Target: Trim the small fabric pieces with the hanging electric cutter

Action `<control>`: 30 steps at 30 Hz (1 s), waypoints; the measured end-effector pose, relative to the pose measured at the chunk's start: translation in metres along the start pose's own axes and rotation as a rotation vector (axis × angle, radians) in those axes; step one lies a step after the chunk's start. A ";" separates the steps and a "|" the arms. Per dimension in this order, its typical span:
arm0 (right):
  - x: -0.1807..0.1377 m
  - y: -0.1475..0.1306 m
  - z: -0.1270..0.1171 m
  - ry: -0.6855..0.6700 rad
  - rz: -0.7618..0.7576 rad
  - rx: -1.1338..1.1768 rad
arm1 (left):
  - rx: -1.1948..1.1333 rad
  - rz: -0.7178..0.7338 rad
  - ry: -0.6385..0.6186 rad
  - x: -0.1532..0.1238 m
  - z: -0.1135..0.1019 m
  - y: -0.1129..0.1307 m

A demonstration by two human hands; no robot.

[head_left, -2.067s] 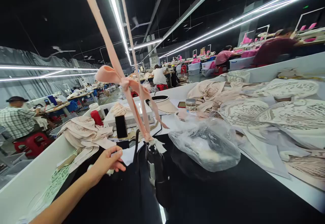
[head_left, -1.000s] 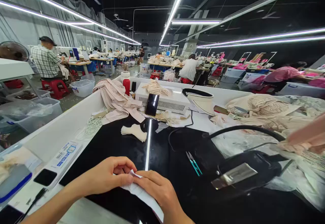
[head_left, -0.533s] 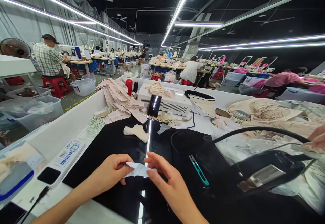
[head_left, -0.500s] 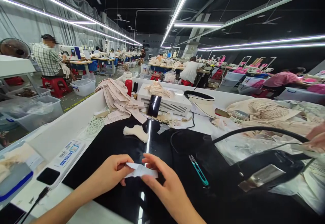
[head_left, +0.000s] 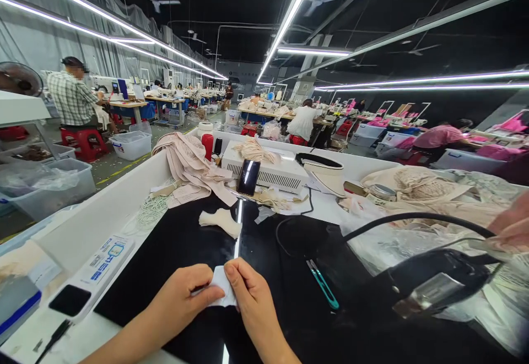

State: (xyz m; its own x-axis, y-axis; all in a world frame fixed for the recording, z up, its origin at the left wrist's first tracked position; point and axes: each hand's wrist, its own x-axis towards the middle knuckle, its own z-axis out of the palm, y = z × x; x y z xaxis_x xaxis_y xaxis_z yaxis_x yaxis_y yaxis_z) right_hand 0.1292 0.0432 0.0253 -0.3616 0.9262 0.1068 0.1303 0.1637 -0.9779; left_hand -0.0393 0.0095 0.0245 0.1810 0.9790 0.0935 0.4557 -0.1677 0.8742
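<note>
Both my hands meet low in the middle over the black work surface [head_left: 185, 243]. My left hand [head_left: 182, 303] and my right hand [head_left: 248, 303] pinch a small white fabric piece [head_left: 221, 287] between thumbs and fingers, folded close between them. Right of my hands lies a pair of teal thread snips [head_left: 322, 284]. Further right a black iron [head_left: 438, 284] rests on its side with its cord arching over it. A small cream fabric scrap [head_left: 221, 222] lies ahead of my hands.
A white box machine [head_left: 268, 172] with a black phone [head_left: 248, 178] leaning on it stands at the back. Beige garments [head_left: 185, 166] are piled at left, lace pieces [head_left: 430, 188] at right. A white remote-like device [head_left: 93, 276] lies at left. Other people sit at far tables.
My view swung from a hanging pink ribbon down to the table. My hands had the white piece spread between them; now they have closed together and folded it.
</note>
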 end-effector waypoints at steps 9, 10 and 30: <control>0.029 -0.011 -0.008 0.076 -0.073 -0.183 | -0.077 0.044 -0.003 0.035 -0.016 -0.002; 0.036 -0.014 -0.009 0.099 -0.090 -0.214 | -0.070 0.052 0.011 0.043 -0.020 -0.001; 0.034 0.019 -0.027 -0.010 -0.020 -0.800 | 0.643 0.562 0.115 0.039 0.014 -0.052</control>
State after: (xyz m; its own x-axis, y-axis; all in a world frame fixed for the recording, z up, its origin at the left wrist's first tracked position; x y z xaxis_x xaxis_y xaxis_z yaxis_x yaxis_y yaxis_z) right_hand 0.1440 0.0863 0.0156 -0.3783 0.9182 0.1176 0.7454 0.3775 -0.5495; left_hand -0.0443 0.0548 -0.0241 0.4546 0.7307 0.5094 0.7361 -0.6302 0.2470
